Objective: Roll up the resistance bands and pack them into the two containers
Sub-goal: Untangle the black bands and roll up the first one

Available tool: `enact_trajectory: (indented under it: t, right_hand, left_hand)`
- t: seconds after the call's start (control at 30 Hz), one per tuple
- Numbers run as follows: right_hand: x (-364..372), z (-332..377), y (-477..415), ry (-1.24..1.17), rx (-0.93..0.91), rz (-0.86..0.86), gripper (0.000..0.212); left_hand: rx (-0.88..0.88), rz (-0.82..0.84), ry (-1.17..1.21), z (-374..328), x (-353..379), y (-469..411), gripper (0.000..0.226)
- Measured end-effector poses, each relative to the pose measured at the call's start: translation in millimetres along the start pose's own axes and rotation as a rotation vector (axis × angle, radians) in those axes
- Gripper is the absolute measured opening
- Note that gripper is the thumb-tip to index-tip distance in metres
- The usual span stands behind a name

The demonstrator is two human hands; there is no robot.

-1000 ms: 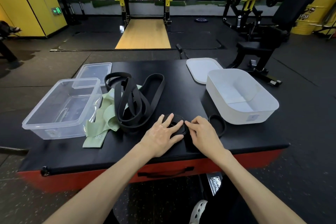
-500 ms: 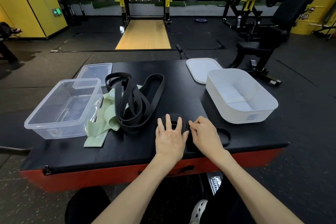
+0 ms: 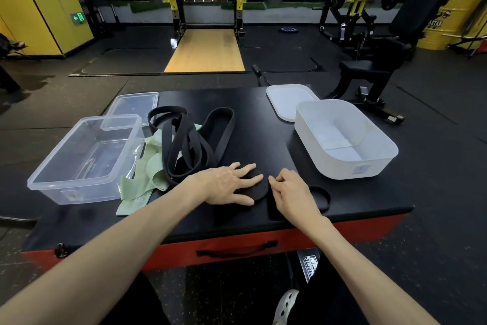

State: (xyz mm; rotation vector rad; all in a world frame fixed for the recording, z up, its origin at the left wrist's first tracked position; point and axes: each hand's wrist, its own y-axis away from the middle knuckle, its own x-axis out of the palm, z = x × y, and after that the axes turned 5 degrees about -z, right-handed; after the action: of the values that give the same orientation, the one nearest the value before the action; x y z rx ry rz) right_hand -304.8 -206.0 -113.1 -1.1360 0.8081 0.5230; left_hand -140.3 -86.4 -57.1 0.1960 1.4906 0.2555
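Note:
A black band lies partly coiled into a flat roll (image 3: pixel 257 187) near the front of the black padded bench (image 3: pixel 253 140). My left hand (image 3: pixel 228 185) rests flat on the roll, fingers spread. My right hand (image 3: pixel 292 193) pinches the band's edge just right of the roll; a loose loop (image 3: pixel 322 196) of it trails to the right. A heap of long black bands (image 3: pixel 184 145) lies over a pale green band (image 3: pixel 147 179) at centre left. The clear container (image 3: pixel 87 158) stands at the left, the white container (image 3: pixel 345 140) at the right, both empty.
A clear lid (image 3: pixel 134 107) lies behind the clear container and a white lid (image 3: pixel 288 100) behind the white one. The bench's red front edge (image 3: pixel 237 248) carries a black handle. Gym machines and a squat rack stand on the dark floor beyond.
My left hand has turned from pointing forward to lying slanted across the roll, fingers to the right. The roll looks a little larger and the trailing loop has drawn closer to it.

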Motion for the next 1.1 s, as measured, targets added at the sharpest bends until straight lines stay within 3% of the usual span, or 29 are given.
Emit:
enact_trajectory:
  t: [0.17,0.3,0.47,0.87,1.0,1.1]
  right_hand:
    - [3,0,1,-0.039,0.021,-0.013,0.011]
    - [1,0,2,-0.101,0.085,0.024,0.025]
    - [-1,-2,-2,-0.113,0.121,0.079,0.026]
    - [-8,1,3,-0.072,0.152,0.102,0.032]
    - [-6,1,5,0.0,0.068,0.07,0.043]
    - [-5,-2,4,0.007,0.043,0.056,0.042]
  left_hand:
    - [-0.104,-0.124,0.151,-14,18,3,0.068]
    - [-0.195,-0.203,0.179,-27,25,1,0.068]
    - [-0.339,-0.324,0.152,-47,35,0,0.068]
    - [-0.63,-0.348,0.138,-90,34,-16,0.068]
    - [-0.581,-0.307,0.081,-85,31,-16,0.07]
    - [-0.341,-0.307,0.036,-61,32,-12,0.073]
